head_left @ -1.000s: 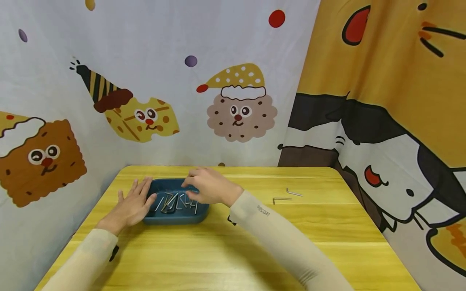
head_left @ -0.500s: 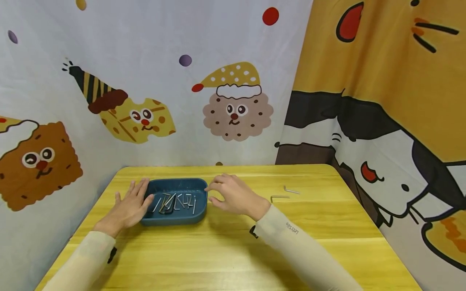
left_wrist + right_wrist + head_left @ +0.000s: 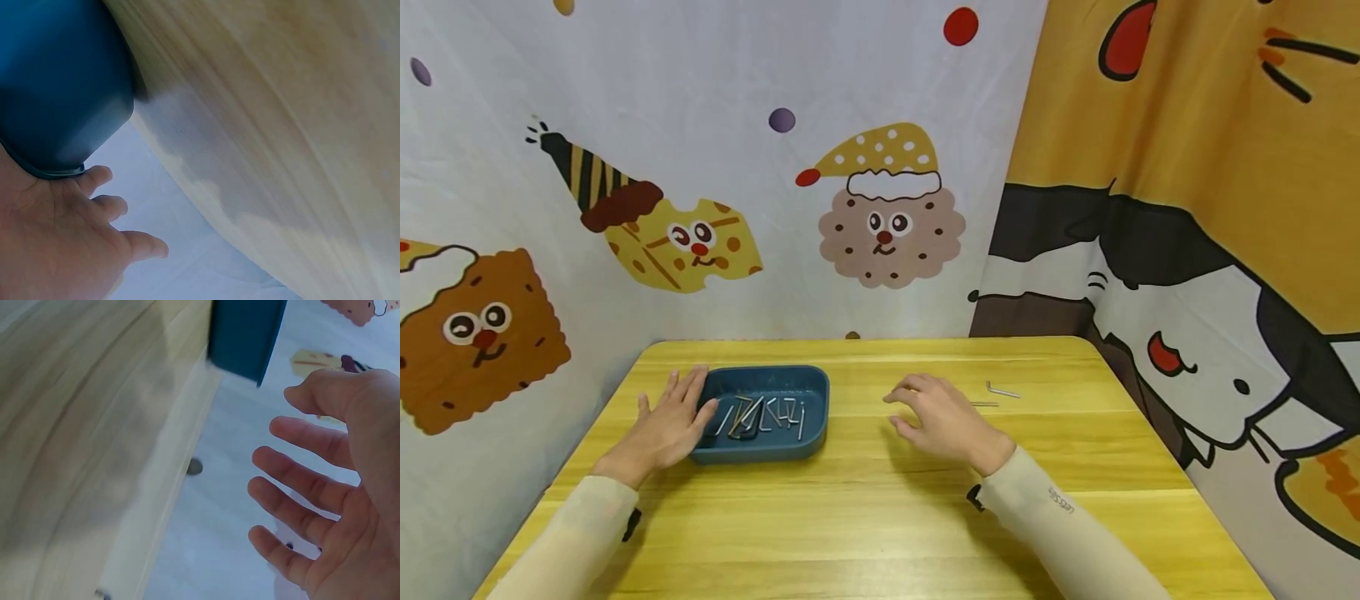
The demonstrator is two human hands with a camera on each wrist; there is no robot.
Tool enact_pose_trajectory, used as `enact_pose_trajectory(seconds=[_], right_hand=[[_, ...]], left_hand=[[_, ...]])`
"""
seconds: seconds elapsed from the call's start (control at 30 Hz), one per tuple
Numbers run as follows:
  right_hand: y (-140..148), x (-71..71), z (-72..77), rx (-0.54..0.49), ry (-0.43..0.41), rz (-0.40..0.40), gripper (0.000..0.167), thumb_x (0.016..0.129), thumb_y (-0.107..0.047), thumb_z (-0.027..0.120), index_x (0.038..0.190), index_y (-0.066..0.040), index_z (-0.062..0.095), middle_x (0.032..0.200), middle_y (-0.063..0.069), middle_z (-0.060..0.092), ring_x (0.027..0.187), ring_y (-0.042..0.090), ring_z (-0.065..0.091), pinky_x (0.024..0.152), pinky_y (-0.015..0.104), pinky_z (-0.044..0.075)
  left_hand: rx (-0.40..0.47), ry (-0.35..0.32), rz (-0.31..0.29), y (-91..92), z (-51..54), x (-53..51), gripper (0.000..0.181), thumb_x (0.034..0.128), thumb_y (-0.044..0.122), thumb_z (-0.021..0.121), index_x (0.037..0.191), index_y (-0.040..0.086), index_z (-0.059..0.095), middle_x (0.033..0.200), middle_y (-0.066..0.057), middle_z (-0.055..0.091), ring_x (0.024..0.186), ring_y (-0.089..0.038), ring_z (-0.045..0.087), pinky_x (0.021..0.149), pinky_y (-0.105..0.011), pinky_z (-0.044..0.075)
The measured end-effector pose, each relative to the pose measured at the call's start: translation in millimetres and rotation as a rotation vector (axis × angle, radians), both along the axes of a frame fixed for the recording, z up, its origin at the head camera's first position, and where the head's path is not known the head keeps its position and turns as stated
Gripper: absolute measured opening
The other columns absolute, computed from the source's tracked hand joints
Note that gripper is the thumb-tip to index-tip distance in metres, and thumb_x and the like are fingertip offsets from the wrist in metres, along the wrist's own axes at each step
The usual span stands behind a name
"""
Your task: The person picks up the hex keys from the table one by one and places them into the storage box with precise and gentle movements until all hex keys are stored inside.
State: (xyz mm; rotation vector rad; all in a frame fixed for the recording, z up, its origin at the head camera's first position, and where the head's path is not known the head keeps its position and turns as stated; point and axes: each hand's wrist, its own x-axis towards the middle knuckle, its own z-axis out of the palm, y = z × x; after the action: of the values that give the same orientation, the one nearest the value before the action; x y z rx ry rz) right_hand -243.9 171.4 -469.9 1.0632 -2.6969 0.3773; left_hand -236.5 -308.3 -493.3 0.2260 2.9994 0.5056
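A dark blue tray stands on the left half of the table, with several hex keys lying loose in it. My left hand rests against the tray's left rim, fingers extended. In the left wrist view its palm touches the tray's edge. To the right of the tray, my right hand hovers over the table with relaxed, spread fingers and nothing in them. Just beyond that hand lie a silver hex key and a second hex key, the latter partly hidden by the hand.
The wooden table has rounded back corners. A curtain printed with cartoon figures hangs right behind its back edge and along the sides. In the right wrist view, an end of metal shows at the bottom edge.
My right hand has come out from over the tray and travelled right across the table, toward the two hex keys there. The left hand has stayed at the tray's left rim.
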Motion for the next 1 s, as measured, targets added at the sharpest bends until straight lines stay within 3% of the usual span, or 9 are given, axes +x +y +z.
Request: enact_pose_trajectory(seconds=[0.27, 0.7, 1.0], right_hand=[[38, 3.0, -10.7, -0.026, 0.036, -0.060, 0.034, 0.106, -0.026, 0.089, 0.137, -0.012, 0.085, 0.136, 0.008, 0.081, 0.124, 0.034, 0.080, 0.102, 0.056, 0.069], [94, -2.5, -19.8, 0.022, -0.016, -0.171, 0.045, 0.101, -0.024, 0.093, 0.142, -0.008, 0.082, 0.137, 0.012, 0.080, 0.117, 0.034, 0.080, 0.101, 0.060, 0.068], [109, -4.8, -23.7, 0.076, -0.167, -0.224, 0.055, 0.101, -0.031, 0.094, 0.149, -0.010, 0.078, 0.143, 0.015, 0.076, 0.129, 0.040, 0.075, 0.109, 0.067, 0.064]], left_hand=[[-0.014, 0.010, 0.000, 0.8, -0.3, -0.6, 0.087, 0.1263, 0.060, 0.031, 0.187, 0.003, 0.009, 0.194, -0.032, 0.012, 0.179, -0.063, 0.004, 0.128, -0.099, -0.002], [-0.012, 0.015, 0.010, 1.3, -2.6, -1.2, 0.084, 0.1268, 0.056, 0.035, 0.187, 0.003, 0.011, 0.194, -0.031, 0.012, 0.179, -0.062, 0.004, 0.129, -0.099, -0.002], [-0.001, 0.018, 0.008, -1.0, 0.3, -0.1, 0.084, 0.1270, 0.054, 0.036, 0.187, 0.002, 0.010, 0.193, -0.032, 0.013, 0.179, -0.062, 0.004, 0.128, -0.099, -0.002]])
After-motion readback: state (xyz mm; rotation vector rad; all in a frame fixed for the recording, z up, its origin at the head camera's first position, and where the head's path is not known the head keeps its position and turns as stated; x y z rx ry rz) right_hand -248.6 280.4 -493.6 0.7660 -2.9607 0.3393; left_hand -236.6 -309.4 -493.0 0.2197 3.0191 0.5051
